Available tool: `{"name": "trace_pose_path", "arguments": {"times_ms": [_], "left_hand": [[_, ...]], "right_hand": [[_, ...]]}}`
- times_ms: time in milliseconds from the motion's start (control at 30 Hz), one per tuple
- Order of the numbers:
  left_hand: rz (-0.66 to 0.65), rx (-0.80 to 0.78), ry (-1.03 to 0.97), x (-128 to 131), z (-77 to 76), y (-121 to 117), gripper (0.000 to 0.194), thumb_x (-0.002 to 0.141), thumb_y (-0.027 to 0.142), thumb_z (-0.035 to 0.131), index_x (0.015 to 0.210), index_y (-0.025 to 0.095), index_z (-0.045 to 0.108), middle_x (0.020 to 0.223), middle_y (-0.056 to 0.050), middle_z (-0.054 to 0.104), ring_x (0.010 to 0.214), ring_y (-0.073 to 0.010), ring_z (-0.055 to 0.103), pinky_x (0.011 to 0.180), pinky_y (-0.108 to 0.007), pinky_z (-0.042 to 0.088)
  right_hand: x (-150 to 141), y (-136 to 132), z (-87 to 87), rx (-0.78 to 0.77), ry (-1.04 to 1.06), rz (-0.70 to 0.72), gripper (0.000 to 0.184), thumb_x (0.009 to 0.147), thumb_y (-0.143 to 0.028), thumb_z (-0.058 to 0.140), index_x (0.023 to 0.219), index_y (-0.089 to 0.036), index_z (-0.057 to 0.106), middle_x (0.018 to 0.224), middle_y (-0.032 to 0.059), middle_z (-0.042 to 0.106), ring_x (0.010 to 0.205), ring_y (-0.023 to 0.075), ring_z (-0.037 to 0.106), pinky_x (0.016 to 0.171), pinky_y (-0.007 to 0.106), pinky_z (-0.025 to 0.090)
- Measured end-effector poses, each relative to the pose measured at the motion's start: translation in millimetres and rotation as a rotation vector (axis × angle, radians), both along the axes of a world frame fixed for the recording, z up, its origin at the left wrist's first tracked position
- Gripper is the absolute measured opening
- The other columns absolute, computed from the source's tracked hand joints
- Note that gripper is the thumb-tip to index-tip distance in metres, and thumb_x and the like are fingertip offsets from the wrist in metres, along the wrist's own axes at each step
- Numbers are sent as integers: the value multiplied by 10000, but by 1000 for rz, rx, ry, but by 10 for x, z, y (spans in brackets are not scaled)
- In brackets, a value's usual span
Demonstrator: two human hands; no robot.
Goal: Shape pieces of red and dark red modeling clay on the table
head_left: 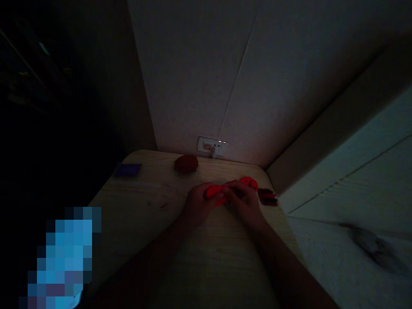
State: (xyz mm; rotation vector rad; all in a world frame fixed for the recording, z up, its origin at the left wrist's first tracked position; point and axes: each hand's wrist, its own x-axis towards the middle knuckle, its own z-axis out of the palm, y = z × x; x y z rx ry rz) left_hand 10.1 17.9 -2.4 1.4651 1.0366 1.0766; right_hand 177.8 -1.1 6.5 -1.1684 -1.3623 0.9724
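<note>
A bright red, soft-edged piece [213,191] is held between my two hands, low over the wooden tabletop [212,253]. My left hand [195,203] is closed round its left side. From the right, my right hand [246,203] pinches it with thumb and fingers. The dim light hides its exact kind. Just behind my right hand lies a flat red disc [249,183] with dark spots, partly covered by the hand. To the right of that hand is a dark red item [268,197] with a brighter red strip.
Near the wall sits a dark red lump [186,164]. A purple-blue packet [128,170] lies at the back left corner. Small reddish marks [164,205] show on the wood. A wall socket [206,146] with a plug is behind the table; a pale panel [347,193] stands right.
</note>
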Motion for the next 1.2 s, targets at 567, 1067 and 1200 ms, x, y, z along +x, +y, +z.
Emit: {"name": "trace_pose_path", "arguments": {"times_ms": [567,1067,1200], "left_hand": [[-37,-20,82,-15,22,-23,291,808,440,710,731,174,619,660,24,543,635,-134,465,578,-248,351],[-23,-37,66,-28,8,10,212,772,353,703,715,166,620,657,28,551,636,-130,481,594,-247,369],[-25,-73,10,-26,6,18,219,762,343,703,688,179,578,641,39,525,618,-124,470,579,-240,364]], "right_hand": [[51,0,107,-15,-76,82,248,774,-419,846,900,-211,797,802,33,702,710,174,608,625,285,472],[160,80,7,-138,70,7,305,763,-476,845,797,-186,758,665,3,692,594,138,587,588,266,469],[105,88,1,-164,213,-59,320,697,-468,890,773,-186,758,644,8,695,567,136,597,570,266,483]]}}
